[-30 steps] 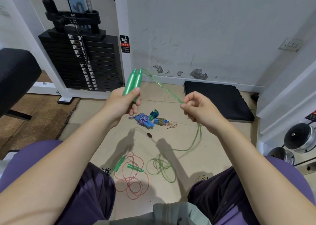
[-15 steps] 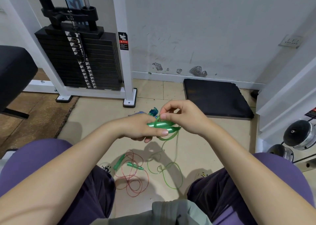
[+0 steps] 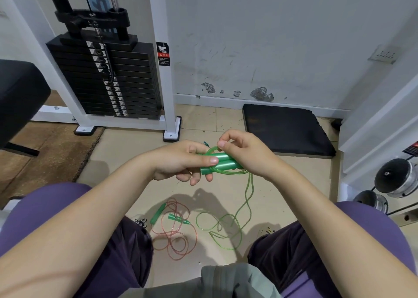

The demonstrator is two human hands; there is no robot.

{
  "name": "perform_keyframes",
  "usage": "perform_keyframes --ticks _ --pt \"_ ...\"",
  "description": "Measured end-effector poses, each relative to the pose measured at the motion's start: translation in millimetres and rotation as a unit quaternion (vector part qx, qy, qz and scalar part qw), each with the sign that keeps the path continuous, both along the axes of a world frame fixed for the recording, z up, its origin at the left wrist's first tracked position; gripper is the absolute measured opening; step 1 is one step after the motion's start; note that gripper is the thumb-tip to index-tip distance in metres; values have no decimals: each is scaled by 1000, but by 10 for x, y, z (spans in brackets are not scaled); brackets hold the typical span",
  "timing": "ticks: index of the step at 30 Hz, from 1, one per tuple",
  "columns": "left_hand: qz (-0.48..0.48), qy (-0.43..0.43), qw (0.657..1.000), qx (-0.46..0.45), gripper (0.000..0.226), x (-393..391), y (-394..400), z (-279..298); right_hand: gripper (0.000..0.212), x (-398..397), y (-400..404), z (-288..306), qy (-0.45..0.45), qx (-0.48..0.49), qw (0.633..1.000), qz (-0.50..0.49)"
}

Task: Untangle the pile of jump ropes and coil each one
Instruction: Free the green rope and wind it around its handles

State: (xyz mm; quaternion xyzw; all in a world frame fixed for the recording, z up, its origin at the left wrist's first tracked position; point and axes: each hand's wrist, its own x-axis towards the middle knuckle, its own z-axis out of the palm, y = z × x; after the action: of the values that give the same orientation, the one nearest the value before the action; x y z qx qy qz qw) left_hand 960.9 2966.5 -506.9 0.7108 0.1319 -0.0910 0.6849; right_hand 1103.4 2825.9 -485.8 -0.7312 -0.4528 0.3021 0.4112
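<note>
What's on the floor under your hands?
The green rope hangs from the handles to loose loops on the floor. Left of them lies a red rope with green handles. The hands' shadow falls between. Whatever lies beyond the hands is hidden.

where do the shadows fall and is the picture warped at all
Head view: shadows of the hands fall on the floor towards the person, so the light is likely ahead and above; the wide lens bows the white machine post and wall edges; the green handles stay sharp.

green handles (image 3: 222, 164) partly hidden by hands, warning sticker (image 3: 163, 54) text too small
</note>
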Motion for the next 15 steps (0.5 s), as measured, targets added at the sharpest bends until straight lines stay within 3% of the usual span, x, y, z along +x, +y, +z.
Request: perform_keyframes --ticks 3,9,15 --pt "-22 7 1000 -7 39 -13 -22 -8 18 -20 8 -24 -16 11 1000 -24" --pt "-25 -4 1000 -15 33 7 -89 -37 13 -62 39 -89 110 84 987 -83" --pt "-8 -8 1000 -9 31 6 -65 -47 11 -2 48 -85 116 38 991 -61"
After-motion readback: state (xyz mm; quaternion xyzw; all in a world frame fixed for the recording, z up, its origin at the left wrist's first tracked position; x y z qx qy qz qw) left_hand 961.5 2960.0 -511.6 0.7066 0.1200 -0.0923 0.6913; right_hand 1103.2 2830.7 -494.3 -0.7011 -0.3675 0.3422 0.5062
